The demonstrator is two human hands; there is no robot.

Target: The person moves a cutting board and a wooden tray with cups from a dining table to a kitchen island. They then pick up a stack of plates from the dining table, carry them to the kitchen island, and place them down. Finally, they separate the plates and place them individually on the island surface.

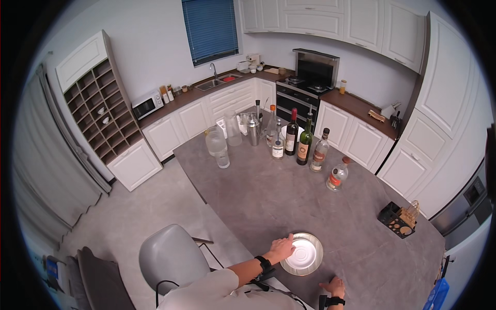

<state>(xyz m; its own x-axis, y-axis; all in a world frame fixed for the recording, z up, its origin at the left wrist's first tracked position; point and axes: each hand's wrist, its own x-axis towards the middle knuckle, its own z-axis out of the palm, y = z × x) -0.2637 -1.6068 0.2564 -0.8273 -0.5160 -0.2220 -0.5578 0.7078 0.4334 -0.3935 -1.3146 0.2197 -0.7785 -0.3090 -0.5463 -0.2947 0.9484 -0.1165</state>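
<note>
A small white saucer [301, 254] lies on a larger plate with a pale, lined rim [318, 248], close to the table edge in front of me. My left hand [283, 248] reaches over the left side of both and touches them there. Its thumb and fingertips are partly hidden, so a firm grip on either rim cannot be told. Below and right of the plate, my right hand [335, 287] is at the table's near edge, apart from the dishes. Its thumb stands away from the fingers, and nothing shows in it.
Several bottles [304, 149] stand across the grey table [248, 197]. Left of them are a metal shaker [253, 131], a glass pitcher [216, 140] and a tall glass [222, 159]. A black caddy [396, 220] sits at the right. A grey chair [172, 255] is on my left.
</note>
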